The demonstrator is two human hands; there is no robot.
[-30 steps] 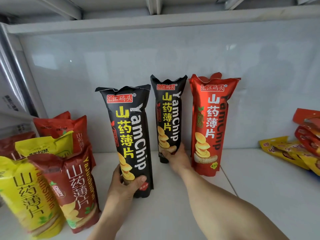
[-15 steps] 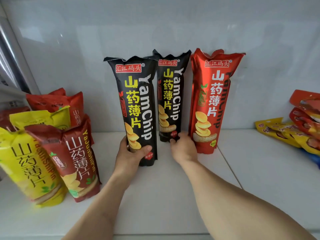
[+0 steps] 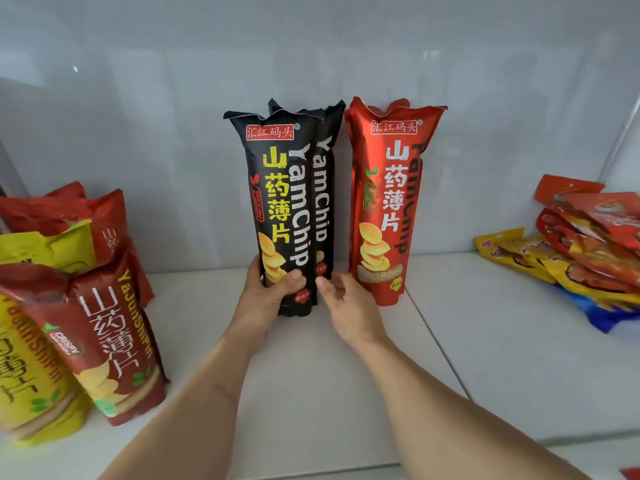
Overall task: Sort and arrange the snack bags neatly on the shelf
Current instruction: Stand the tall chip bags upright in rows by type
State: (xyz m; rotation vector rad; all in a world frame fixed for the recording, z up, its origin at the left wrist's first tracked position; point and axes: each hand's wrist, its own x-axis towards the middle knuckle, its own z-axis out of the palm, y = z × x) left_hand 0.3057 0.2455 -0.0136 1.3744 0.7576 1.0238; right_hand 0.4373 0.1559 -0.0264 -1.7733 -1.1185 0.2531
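Front black bag (image 3: 282, 216) stands upright at mid-shelf, directly before a second black bag (image 3: 325, 188) that it largely hides; a red bag (image 3: 389, 202) stands just beside the pair, to the right, near the back wall (image 3: 173, 133). Left hand (image 3: 268, 292) grips the front black bag low down, thumb across its face and fingers wrapped behind. Right hand (image 3: 346, 299) is loosely spread and holds nothing; its fingertips (image 3: 320, 282) lie at the foot of the rear black bag, between black and red, though actual contact cannot be told.

Risks, as judged: the bags are tall, narrow and probably light, so each should tip easily. A low grip leaves the top of the front bag free to sway; a release before its base sits flat could send it forward off the white shelf (image 3: 311, 393), or back into the rear bag, which might in turn knock the red one. The right hand, drawn out carelessly, could drag either neighbour.

Outward: a leaning cluster of yellow and red bags (image 3: 114, 341) at left looks unstable; a loose heap of packets (image 3: 571, 258) at right is unsorted.
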